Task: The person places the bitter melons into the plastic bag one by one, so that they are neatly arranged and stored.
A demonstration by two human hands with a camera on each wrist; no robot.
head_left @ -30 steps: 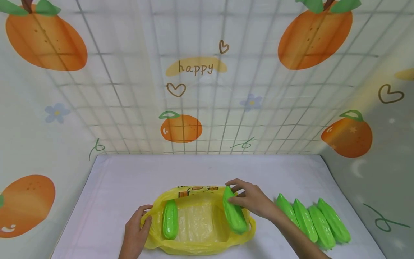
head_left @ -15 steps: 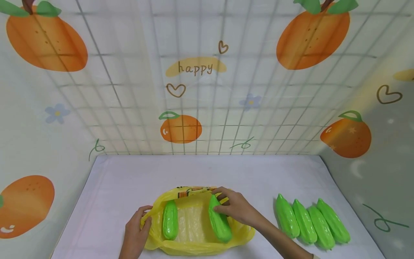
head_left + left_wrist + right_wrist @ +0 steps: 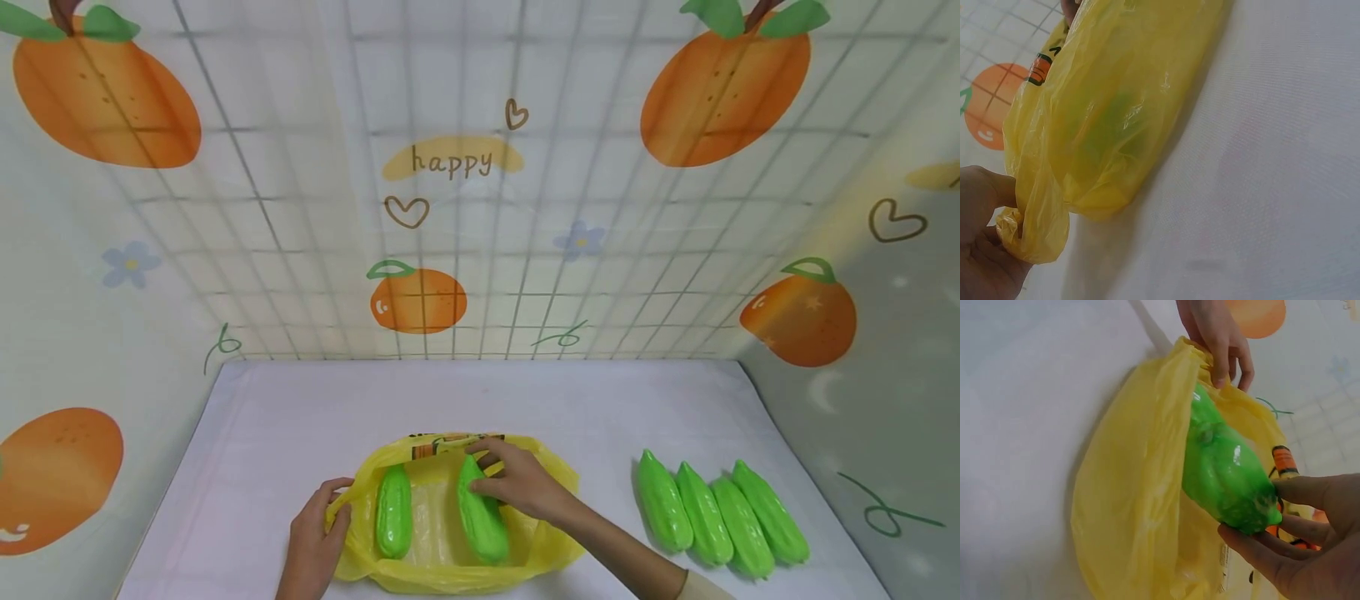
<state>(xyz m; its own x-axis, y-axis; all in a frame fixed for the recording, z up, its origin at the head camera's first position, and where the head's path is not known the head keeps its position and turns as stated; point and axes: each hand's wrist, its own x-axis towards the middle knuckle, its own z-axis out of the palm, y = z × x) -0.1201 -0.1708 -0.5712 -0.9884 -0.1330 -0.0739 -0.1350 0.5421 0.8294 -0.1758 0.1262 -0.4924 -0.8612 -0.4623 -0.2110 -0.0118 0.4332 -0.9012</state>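
Observation:
A yellow plastic bag point(image 3: 420, 577) lies open-mouthed on the table. At its left side my left hand point(image 3: 313, 533) pinches the bag's edge; the left wrist view shows the bunched plastic point(image 3: 1038, 231) between thumb and fingers. My right hand point(image 3: 521, 479) grips a long, glossy green vegetable point(image 3: 480, 517) by its pointed far end and holds it tilted within the bag's mouth. In the right wrist view the thumb and fingertips are around the tip of that green vegetable point(image 3: 1229, 469). A second green vegetable point(image 3: 394, 512) lies inside the bag at the left.
Several more green vegetables point(image 3: 705, 512) lie side by side on the white table point(image 3: 300, 408) to the right of the bag. A patterned curtain with printed oranges point(image 3: 418, 300) hangs behind the table and along both sides.
My right hand has moved left with the green vegetable, from the bag's right rim to nearer its middle. My left hand has kept its hold on the bag's edge.

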